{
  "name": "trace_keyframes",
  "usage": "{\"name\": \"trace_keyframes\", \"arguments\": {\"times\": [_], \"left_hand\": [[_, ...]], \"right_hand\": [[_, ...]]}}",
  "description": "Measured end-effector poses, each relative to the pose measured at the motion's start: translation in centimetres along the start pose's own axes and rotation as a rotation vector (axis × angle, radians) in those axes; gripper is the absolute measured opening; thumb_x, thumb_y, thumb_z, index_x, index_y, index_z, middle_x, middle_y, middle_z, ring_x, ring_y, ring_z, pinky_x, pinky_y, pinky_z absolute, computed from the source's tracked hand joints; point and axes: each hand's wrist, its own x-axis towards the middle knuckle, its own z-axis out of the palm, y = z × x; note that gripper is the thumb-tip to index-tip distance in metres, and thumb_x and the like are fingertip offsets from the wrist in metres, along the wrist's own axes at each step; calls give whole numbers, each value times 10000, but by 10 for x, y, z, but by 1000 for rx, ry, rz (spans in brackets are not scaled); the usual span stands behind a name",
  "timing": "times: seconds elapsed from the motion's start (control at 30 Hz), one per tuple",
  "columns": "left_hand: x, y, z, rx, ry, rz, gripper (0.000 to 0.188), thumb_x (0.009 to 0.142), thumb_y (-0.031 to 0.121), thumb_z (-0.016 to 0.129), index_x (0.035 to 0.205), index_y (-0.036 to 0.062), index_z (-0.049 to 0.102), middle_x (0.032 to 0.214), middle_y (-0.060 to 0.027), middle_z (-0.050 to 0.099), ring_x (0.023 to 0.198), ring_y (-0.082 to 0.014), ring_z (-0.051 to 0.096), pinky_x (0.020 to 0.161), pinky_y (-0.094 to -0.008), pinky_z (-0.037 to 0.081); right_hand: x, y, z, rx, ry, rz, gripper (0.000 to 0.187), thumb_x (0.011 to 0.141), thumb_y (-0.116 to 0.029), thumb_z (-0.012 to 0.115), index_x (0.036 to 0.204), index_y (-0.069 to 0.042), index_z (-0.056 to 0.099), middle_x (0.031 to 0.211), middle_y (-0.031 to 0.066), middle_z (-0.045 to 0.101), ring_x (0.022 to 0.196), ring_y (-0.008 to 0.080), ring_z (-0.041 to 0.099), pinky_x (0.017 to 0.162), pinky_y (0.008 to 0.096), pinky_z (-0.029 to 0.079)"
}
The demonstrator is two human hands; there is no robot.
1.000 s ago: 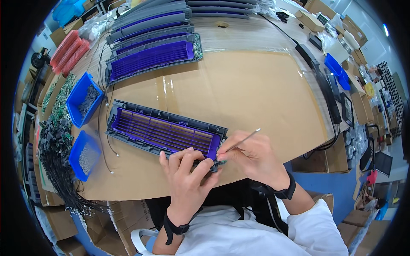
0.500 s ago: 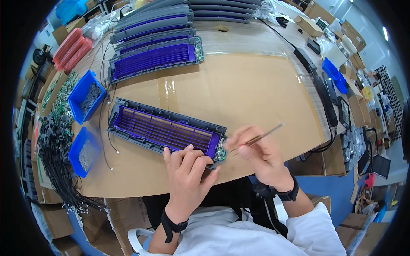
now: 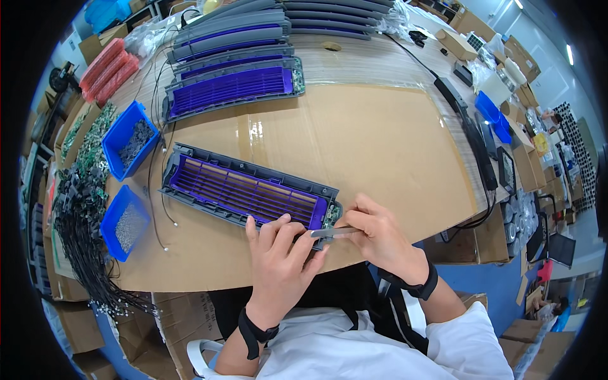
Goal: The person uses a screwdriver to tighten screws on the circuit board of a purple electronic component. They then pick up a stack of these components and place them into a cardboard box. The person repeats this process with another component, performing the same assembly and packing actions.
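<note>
Near the centre of the head view, a grey frame with a purple slatted grille (image 3: 253, 195) lies at a slant on a brown cardboard sheet (image 3: 386, 139), its right end lower than its left. At that right end sits a small green circuit board (image 3: 332, 214), partly covered by the hands.

Below the frame's near edge, the left hand (image 3: 280, 256) reaches up from the lower edge, its fingers loosely curved and slightly apart, fingertips on the edge — whether they grip it, I cannot tell. Right of centre, the right hand (image 3: 382, 237) pinches a slim grey metal tool (image 3: 339, 232), which points left across the frame's corner, its tip at the left index finger. Both wrists carry black bands.

At centre left stand two blue bins, the upper one (image 3: 113, 151) holding dark grey parts and the lower one (image 3: 112, 220) small pale pieces; loose thin cables (image 3: 150, 190) run beside them. A heap of black cables (image 3: 79, 225) hangs at the far left. Toward the top left — beyond the cardboard's open stretch — lie a similar purple-slatted panel (image 3: 234, 88), more grey panels (image 3: 231, 33) and red bundles (image 3: 109, 71).
</note>
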Motion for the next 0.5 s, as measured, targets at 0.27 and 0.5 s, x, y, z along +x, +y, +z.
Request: {"name": "trace_keyframes", "arguments": {"times": [0.27, 0.5], "left_hand": [[-2, -1, -1, -29, 2, -8, 295, 687, 149, 811, 958, 116, 696, 1003, -60, 602, 1070, -302, 555, 1070, -644, 225], [-14, -5, -2, -176, 62, -96, 571, 691, 190, 844, 1196, 95, 593, 1146, -108, 593, 1150, -305, 541, 1110, -644, 178]], "right_hand": [[27, -19, 20, -96, 47, 100, 78, 672, 41, 640, 695, 18, 569, 630, 164, 539, 550, 319, 547, 500, 387, 397], [40, -29, 10, -135, -129, 222, 76, 695, -20, 647, 683, 14, 580, 665, 224, 598, 660, 414, 607, 593, 476, 467]]}}
